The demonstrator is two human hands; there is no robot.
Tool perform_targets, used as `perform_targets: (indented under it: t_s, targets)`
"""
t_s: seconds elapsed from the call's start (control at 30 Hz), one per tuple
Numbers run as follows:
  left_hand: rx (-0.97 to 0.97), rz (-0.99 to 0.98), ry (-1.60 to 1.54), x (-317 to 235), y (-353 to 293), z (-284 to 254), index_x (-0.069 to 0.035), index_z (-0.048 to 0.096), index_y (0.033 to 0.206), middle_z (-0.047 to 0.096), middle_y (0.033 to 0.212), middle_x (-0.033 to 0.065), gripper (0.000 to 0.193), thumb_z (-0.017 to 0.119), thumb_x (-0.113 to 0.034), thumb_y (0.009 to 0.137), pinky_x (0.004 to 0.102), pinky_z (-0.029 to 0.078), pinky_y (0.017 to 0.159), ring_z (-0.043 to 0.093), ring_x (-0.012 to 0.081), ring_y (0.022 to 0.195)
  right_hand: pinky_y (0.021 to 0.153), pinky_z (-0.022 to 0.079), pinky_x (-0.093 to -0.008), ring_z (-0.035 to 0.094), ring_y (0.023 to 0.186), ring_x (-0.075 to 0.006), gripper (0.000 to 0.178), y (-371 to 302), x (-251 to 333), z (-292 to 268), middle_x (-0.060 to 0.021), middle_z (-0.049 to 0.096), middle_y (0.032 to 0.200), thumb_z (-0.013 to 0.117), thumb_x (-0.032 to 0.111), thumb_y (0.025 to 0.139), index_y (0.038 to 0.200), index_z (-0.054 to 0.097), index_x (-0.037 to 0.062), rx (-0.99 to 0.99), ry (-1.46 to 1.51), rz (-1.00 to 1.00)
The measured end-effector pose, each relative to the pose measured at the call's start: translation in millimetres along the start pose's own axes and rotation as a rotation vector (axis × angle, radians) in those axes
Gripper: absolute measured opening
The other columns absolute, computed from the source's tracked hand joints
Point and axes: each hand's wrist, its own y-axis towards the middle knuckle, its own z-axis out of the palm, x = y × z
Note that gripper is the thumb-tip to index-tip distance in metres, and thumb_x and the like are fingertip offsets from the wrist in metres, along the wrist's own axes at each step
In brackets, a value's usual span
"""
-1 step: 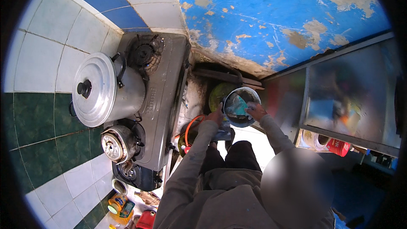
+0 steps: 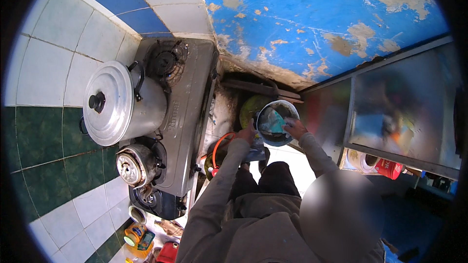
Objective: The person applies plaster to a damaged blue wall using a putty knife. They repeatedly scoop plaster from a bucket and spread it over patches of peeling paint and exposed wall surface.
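A round bucket [image 2: 274,144] with a white rim is in front of me near the floor, with dark grey matter inside. My right hand [image 2: 296,129] reaches over its right rim. Its fingers are closed on a flat turquoise piece [image 2: 274,125] inside the bucket; whether this is cloth or a stiff tool I cannot make out. At the bucket's left side my left hand [image 2: 248,135] is closed, its fingertips partly hidden. Just below that hand hangs a greyish, see-through item [image 2: 255,152], possibly a plastic bag.
A gas stove [image 2: 187,117] stands on my left, bearing a large lidded pot [image 2: 146,102] and a kettle [image 2: 139,165]. An orange hose [image 2: 220,143] curves beside my left forearm. A glass-fronted cabinet [image 2: 399,112] is on the right. The peeling blue wall [image 2: 302,19] rises ahead.
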Motion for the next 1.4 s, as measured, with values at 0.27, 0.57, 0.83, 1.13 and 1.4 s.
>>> perform_targets:
  t_s: [0.27,0.57,0.83,1.13,1.4]
  targets:
    - [-0.451,0.228,-0.234,31.5,-29.5,2.7,-0.001,0.052,0.11,0.06,0.095,0.0209,0.038,0.05,-0.035,0.093,0.04,0.046,0.08,0.059,0.037,0.09,0.088,0.045,-0.0334,0.06,0.099,-0.0233,0.036,-50.7,19.3,-24.2,-0.0141,0.064,0.107,0.064,0.026,0.084,0.11,0.061,0.0003,-0.04,0.078,0.101]
    - [-0.396,0.288,-1.171,44.2,-7.2,34.3,-0.003,0.052,0.109,0.056,0.091,0.0037,0.025,0.056,-0.02,0.091,0.0265,0.044,0.074,0.05,0.0115,0.081,0.088,0.045,-0.0336,0.06,0.095,-0.019,0.03,-106.2,68.4,-62.2,-0.0114,0.065,0.105,0.063,0.02,0.088,0.111,0.062,0.0017,-0.01,0.114,-0.076]
    - [-0.252,0.531,-1.116,-47.7,-43.9,13.8,-0.003,0.053,0.105,0.058,0.094,0.0021,0.018,0.051,-0.017,0.095,0.0259,0.044,0.077,0.051,0.0084,0.085,0.071,0.051,-0.0392,0.062,0.064,-0.0294,0.036,-120.6,154.1,-118.9,-0.0176,0.065,0.075,0.064,0.031,0.085,0.11,0.064,0.0043,0.12,-0.401,0.037]
    - [-0.527,0.587,-1.078,-83.4,-69.7,12.6,-0.003,0.054,0.103,0.057,0.091,0.0003,0.016,0.048,-0.016,0.096,0.0232,0.043,0.072,0.05,0.007,0.081,0.072,0.046,-0.0379,0.061,0.077,-0.0247,0.033,-175.7,207.3,-117.1,-0.0118,0.062,0.084,0.063,0.017,0.074,0.106,0.064,0.0069,-0.419,-1.065,-0.685]
    - [-0.593,0.574,-1.248,-108.8,-85.3,-2.6,-0.003,0.055,0.104,0.058,0.093,0.002,0.017,0.049,-0.017,0.096,0.0249,0.044,0.075,0.052,0.0092,0.083,0.071,0.04,-0.0347,0.054,0.083,-0.0197,0.044,-221.1,265.9,-122.2,-0.0048,0.054,0.096,0.056,0.014,0.074,0.117,0.061,0.017,-0.453,-1.287,-0.644]
